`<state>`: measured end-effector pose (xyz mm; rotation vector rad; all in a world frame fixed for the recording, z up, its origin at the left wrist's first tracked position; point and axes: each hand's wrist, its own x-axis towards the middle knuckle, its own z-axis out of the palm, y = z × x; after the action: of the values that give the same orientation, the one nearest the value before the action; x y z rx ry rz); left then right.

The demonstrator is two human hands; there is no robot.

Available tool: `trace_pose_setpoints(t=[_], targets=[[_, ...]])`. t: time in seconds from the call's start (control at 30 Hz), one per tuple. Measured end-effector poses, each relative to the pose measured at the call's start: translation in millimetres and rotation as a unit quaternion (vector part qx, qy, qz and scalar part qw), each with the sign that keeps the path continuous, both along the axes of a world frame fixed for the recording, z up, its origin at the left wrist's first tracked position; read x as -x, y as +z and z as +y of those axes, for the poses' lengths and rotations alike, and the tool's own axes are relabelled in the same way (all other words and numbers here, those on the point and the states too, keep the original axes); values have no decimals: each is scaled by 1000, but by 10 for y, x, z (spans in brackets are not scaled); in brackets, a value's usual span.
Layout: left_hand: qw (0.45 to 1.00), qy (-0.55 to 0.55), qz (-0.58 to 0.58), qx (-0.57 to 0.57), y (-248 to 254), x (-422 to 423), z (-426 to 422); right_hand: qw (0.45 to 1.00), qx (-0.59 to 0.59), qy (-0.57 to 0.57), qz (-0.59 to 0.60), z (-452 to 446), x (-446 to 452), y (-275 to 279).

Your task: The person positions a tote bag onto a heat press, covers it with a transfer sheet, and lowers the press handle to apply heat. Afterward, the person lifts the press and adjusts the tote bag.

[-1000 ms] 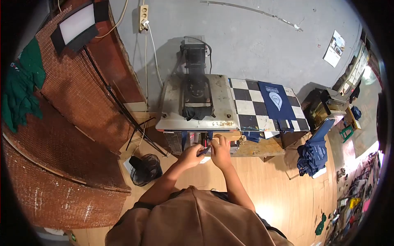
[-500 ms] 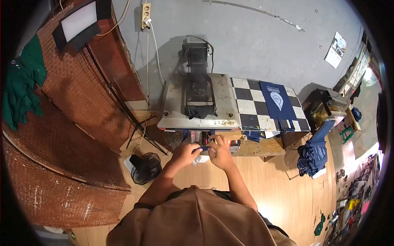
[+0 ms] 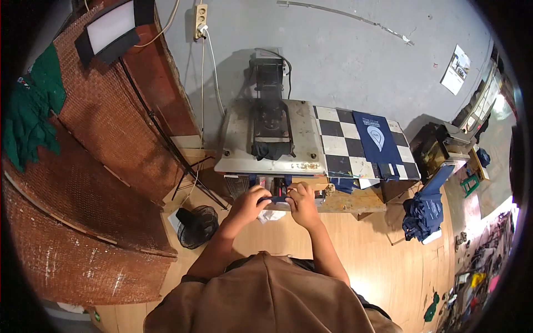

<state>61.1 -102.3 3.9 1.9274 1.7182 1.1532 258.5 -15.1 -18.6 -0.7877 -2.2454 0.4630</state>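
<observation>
Both my hands are at the front of the heat press (image 3: 233, 155), just below its lower edge. A navy strap (image 3: 275, 199) runs across between them, pinched at its left end by my left hand (image 3: 248, 205) and at its right by my right hand (image 3: 302, 204). Two navy bands come down from under the press towards this strap, like a bag's handle. Whatever they join lies hidden beneath the press. To the right, a navy bag (image 3: 373, 133) with a white drop-shaped print lies flat on a checkered board (image 3: 341, 147).
Below the press is a wooden shelf (image 3: 350, 205) with assorted items. A black fan (image 3: 198, 226) stands on the floor at left, near a lamp stand (image 3: 150, 114). Navy cloth pieces (image 3: 423, 213) are heaped at right. Woven panels (image 3: 83, 194) line the left side.
My hands have moved slightly apart, and the strap now shows straighter between them. The right hand's raised fingers have come down onto it. The view has shifted a little.
</observation>
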Motion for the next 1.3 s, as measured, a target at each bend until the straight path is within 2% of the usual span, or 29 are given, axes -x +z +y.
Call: trace_pose_setpoints(t=[0.4, 0.6, 0.7, 0.77, 0.9, 0.97, 1.1, 1.17, 1.3], targets=[[999, 11, 40, 5, -5, 48, 6, 1000, -4, 0, -6, -41, -4, 125], [998, -5, 54, -9, -80, 58, 33, 996, -33, 67, 40, -134, 158, 151], [997, 3, 74, 21, -32, 70, 27, 996, 17, 76, 33, -135, 195, -8], [997, -5, 79, 19, -39, 127, 31, 992, 105, 53, 43, -122, 193, -42], [998, -7, 57, 18, 22, 152, -13, 993, 82, 54, 60, -71, 182, -97], [1000, -3, -22, -21, 60, 121, -37, 993, 74, 57, 66, -67, 177, -97], [999, -33, 8, -32, -8, 244, -51, 995, 72, 56, 50, -64, 168, -90], [999, -29, -3, 38, -15, 280, -76, 994, 74, 64, 53, -72, 171, -100], [998, -16, 3, 68, -78, 325, -124, 993, 91, 64, 37, -118, 197, -136]])
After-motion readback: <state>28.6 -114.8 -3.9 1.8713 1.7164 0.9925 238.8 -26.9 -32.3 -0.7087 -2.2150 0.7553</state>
